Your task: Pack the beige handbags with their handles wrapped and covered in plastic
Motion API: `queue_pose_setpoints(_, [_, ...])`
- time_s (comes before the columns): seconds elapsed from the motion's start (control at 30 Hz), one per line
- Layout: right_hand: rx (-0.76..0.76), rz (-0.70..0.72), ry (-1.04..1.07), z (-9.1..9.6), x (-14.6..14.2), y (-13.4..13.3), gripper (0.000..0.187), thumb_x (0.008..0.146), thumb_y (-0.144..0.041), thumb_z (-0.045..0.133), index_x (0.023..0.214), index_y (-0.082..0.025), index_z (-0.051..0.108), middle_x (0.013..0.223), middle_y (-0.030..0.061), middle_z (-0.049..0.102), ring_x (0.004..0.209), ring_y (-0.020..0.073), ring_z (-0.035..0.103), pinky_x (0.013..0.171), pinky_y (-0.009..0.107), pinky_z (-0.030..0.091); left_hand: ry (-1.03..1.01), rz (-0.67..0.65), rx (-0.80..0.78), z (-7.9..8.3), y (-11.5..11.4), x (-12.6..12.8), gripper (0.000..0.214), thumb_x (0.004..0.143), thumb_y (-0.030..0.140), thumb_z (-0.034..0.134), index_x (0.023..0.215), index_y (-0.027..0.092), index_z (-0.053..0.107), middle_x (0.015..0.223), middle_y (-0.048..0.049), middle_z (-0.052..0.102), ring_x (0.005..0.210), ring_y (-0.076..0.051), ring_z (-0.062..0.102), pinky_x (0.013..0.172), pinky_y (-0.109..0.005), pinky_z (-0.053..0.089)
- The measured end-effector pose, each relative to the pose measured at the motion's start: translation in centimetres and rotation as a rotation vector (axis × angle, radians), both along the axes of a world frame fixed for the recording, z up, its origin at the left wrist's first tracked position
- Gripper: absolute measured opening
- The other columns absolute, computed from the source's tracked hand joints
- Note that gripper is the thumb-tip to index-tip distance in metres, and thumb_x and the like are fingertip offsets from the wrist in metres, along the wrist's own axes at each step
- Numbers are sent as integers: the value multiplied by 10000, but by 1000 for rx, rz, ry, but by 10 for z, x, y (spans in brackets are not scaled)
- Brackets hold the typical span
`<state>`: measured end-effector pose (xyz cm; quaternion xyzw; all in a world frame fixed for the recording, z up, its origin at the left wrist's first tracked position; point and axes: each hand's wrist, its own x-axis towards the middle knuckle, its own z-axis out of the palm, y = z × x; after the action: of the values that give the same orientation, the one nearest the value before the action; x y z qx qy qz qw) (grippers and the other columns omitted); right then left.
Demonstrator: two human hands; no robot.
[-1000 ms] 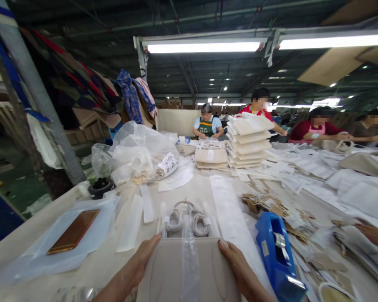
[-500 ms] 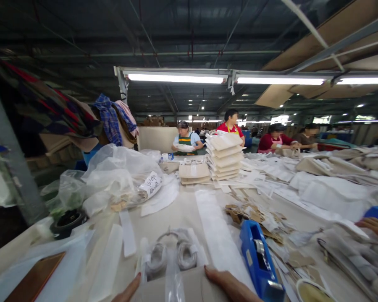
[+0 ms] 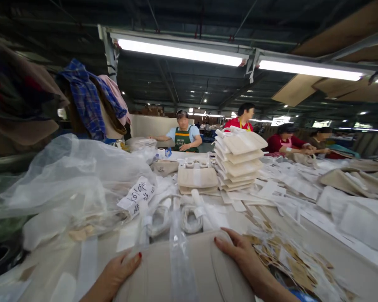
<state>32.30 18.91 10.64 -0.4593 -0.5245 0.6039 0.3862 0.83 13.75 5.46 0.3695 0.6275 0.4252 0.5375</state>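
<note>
Left hand (image 3: 118, 270) and right hand (image 3: 244, 258) angle inward, grip clamped on opposite sides of a beige bag (image 3: 157, 270).

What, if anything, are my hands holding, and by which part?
A beige bag, by its two sides: left hand at the left edge, right hand around the far right corner.

Before you is the bag (image 3: 156, 270); on the surface (image 3: 318, 235), plastic (image 3: 66, 172) lies left, scraps (image 3: 297, 262) right, a stack (image 3: 241, 161) behind.
</note>
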Motion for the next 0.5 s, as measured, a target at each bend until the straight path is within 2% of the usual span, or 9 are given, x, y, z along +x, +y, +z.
queue_pose_setpoints(0.1, [137,-40,-26,27,-6,83,468,673,-485,655,1016,-167,631,804,18,684,658,167,592,581,253,449,-218,-44,94,46,76,12,613,508,574,776,948,166,649,830,-98,708,866,-329,645,754,-399,533])
queue_pose_setpoints(0.2, [291,-125,-69,47,-7,171,459,653,-492,650,965,-155,651,749,5,664,610,145,559,557,245,432,-300,-18,188,84,164,24,580,461,423,842,900,101,642,801,-118,701,727,-266,651,639,-324,536])
queue_pose_setpoints(0.27, [340,-175,-93,55,-5,231,457,636,-506,650,919,-147,660,735,3,654,611,138,546,561,243,426,-287,54,245,99,229,31,477,496,346,826,843,79,636,720,-105,686,621,-218,628,558,-297,518])
queue_pose_setpoints(0.33, [372,-223,-128,59,-2,288,466,617,-518,652,888,-140,664,729,9,649,627,142,544,571,247,424,-273,96,290,106,294,38,355,573,304,779,818,97,626,680,-67,671,577,-180,608,539,-279,510])
queue_pose_setpoints(0.4, [407,-276,-183,56,1,342,477,612,-529,646,872,-129,663,735,26,650,646,157,551,583,264,429,-253,128,338,102,353,44,278,616,294,755,769,110,611,640,-41,650,561,-162,595,538,-266,507])
queue_pose_setpoints(0.5, [460,-354,-294,35,4,408,481,669,-525,608,910,-112,652,842,79,664,761,211,582,672,324,451,-204,195,408,78,428,49,276,648,334,746,709,120,583,638,-22,630,560,-141,580,552,-249,494])
